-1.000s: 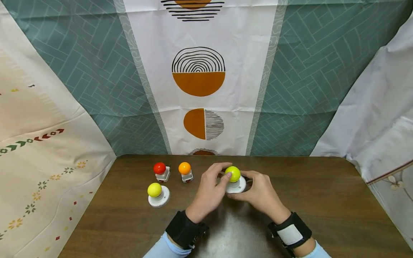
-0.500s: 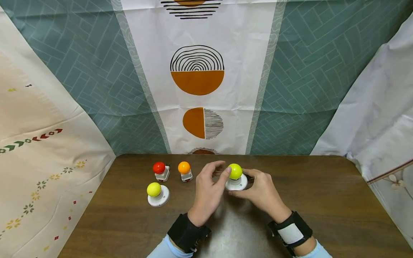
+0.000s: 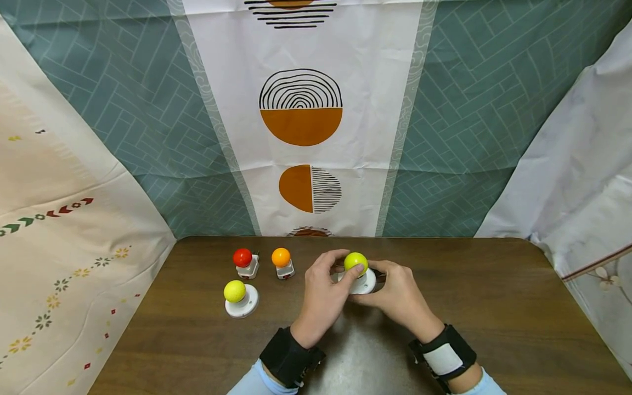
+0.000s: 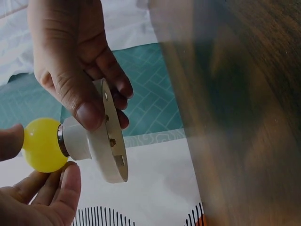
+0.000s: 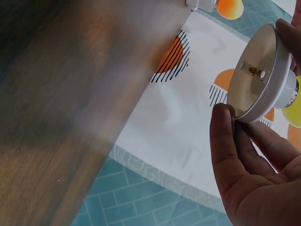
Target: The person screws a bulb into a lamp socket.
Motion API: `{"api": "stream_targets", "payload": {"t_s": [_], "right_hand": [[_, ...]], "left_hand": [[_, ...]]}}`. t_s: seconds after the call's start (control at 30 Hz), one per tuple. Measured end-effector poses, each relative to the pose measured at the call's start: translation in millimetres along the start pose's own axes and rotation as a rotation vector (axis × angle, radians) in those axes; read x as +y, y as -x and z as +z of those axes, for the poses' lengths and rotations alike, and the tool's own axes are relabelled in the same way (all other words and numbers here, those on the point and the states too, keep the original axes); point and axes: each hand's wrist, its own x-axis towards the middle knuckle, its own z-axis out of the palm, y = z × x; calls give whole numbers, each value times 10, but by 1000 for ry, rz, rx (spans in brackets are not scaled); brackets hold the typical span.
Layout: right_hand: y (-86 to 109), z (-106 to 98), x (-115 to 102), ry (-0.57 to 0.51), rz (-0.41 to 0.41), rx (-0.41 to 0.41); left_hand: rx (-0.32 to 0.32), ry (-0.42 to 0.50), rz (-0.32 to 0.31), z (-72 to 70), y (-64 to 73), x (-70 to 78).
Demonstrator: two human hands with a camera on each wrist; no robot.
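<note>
A round yellow-green light bulb [image 3: 355,262] sits in a white round lamp holder [image 3: 364,283], held up off the table with its hollow underside showing in the right wrist view. My left hand [image 3: 323,291] has the bulb between its thumb, on the near side, and its fingers behind. My right hand [image 3: 400,291] grips the holder's rim [image 5: 263,108] between thumb and fingers. In the left wrist view a metal collar shows between the yellow bulb [image 4: 43,145] and the holder's neck [image 4: 77,139].
On the table's left stand a yellow bulb [image 3: 234,291] in a white round holder [image 3: 243,307], a red bulb [image 3: 242,257] in a white plug-in socket [image 3: 249,269], and an orange bulb [image 3: 281,257] in another socket [image 3: 285,271]. A patterned cloth [image 3: 365,131] hangs behind the brown table [image 3: 187,340].
My left fingers came away from the bulb half a second ago, and now thumb and fingers are around it again. The right hand keeps the holder in nearly the same spot.
</note>
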Motion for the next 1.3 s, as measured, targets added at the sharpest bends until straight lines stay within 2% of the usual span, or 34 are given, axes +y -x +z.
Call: {"api": "stream_targets", "payload": {"t_s": [0.13,0.63,0.8,0.93,1.17,1.3], "right_hand": [[2,3,-6,-9,-1,-2],[9,14,-5,-35,-14,-6],[-2,16,0,-28,-22,-3],[-4,17,-1,-32,-17,-6],[-8,21,-12,-21,-18,0],[-6,23,-15,-9,-18,6]], "left_hand": [[-36,5,16,-13,-3,-10],[-235,-28,61,-106,-22,-8],[-261,-11,62,-132,-39,0],[-224,16,28,-114,-18,-13],[-14,12,-34,-46,38,-40],[32,22,-29,-32,40,-32]]}}
